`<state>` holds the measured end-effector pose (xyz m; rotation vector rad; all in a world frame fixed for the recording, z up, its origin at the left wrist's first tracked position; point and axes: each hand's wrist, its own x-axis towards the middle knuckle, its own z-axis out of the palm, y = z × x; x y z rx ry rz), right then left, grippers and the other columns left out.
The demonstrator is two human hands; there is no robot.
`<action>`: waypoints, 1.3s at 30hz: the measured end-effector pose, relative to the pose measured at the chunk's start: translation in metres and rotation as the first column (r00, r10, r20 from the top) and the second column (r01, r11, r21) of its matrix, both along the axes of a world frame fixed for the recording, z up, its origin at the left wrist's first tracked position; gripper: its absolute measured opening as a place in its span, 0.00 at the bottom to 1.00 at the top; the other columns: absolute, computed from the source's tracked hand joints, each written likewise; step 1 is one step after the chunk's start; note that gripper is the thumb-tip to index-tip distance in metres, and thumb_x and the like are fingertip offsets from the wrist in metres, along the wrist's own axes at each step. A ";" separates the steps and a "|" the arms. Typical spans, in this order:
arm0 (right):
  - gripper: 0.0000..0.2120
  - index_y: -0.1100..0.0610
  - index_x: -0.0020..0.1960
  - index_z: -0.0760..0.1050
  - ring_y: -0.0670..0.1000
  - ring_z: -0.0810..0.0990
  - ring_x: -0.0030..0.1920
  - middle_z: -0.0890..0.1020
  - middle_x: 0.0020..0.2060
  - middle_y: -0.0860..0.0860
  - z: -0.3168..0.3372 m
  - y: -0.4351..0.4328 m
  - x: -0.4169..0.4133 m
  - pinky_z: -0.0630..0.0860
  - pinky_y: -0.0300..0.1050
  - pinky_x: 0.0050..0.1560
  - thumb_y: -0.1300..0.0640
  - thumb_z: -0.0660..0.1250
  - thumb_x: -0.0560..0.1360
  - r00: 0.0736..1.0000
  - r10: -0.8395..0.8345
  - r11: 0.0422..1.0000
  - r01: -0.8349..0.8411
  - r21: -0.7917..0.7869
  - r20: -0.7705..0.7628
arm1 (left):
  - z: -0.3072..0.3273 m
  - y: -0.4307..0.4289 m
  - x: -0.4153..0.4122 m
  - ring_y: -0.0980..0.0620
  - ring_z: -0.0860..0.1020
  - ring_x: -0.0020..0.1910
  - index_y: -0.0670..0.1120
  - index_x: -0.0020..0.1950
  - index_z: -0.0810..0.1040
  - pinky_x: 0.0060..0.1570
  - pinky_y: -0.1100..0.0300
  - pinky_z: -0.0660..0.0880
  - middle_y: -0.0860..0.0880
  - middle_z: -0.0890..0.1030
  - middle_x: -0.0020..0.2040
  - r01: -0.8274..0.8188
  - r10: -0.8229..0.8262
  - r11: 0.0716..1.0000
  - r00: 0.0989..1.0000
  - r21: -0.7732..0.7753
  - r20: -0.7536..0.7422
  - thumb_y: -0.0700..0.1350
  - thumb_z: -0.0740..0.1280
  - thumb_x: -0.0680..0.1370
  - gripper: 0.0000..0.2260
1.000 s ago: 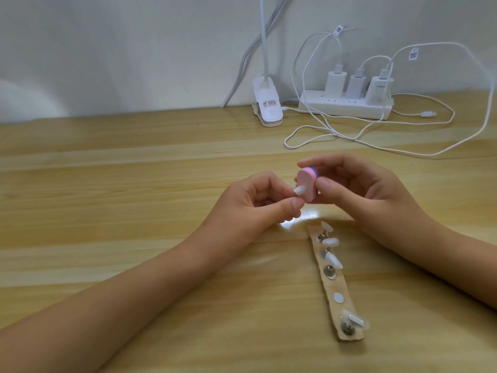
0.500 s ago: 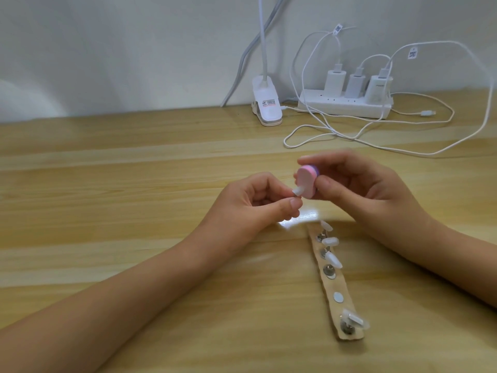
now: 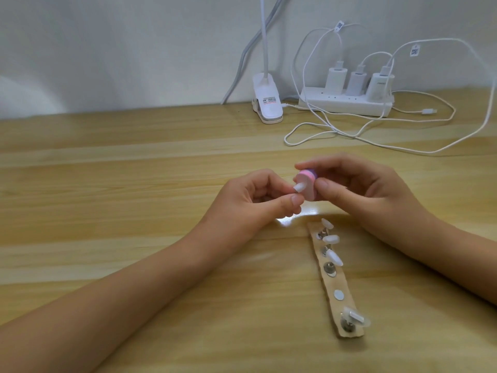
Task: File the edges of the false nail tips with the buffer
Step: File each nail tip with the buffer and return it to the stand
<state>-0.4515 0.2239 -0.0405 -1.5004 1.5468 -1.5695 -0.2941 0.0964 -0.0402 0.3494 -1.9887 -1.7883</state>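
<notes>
One tip [image 3: 379, 187] is in work now. We pinch it between the thumb and the curled fingers of our left hand [image 3: 250, 200], above the middle of the table [image 3: 134, 184], and its free end touches the pink face of the buffer [image 3: 389, 193]. Our right hand [image 3: 357, 192] grips the buffer between thumb and forefinger, with the other fingers curled behind it. Four more tips [image 3: 331, 239] sit on a strip [image 3: 336, 282] that lies toward the near edge, right of the middle, just beside our right wrist. One stud and one white disc on it carry nothing.

We judge that the step is the filing of this one tip's edge. The next move probably calls for short, light strokes along the edge, then a small turn of the tip so its other side meets the buffer. The pinch must be firm, because such a small smooth piece may slip out.
</notes>
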 end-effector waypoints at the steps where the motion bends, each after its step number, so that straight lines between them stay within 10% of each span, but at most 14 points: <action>1: 0.13 0.56 0.59 0.79 0.48 0.84 0.54 0.85 0.51 0.52 0.000 0.000 -0.001 0.80 0.42 0.55 0.60 0.65 0.76 1.000 -0.009 1.000 0.009 -0.016 -0.004 | 0.000 0.000 0.000 0.56 0.81 0.37 0.44 0.42 0.80 0.41 0.67 0.75 0.49 0.83 0.37 -0.003 0.003 1.000 1.000 0.003 -0.001 0.37 0.72 0.74 0.04; 39: 0.11 0.59 0.50 0.75 0.50 0.84 0.49 0.84 0.44 0.53 0.002 -0.003 0.000 0.82 0.45 0.49 0.57 0.72 0.70 0.996 -0.034 0.997 0.039 -0.067 0.077 | -0.005 -0.004 -0.001 0.55 0.82 0.39 0.49 0.42 0.80 0.41 0.66 0.76 0.48 0.85 0.38 -0.006 0.006 1.000 0.999 0.015 -0.044 0.44 0.73 0.72 0.03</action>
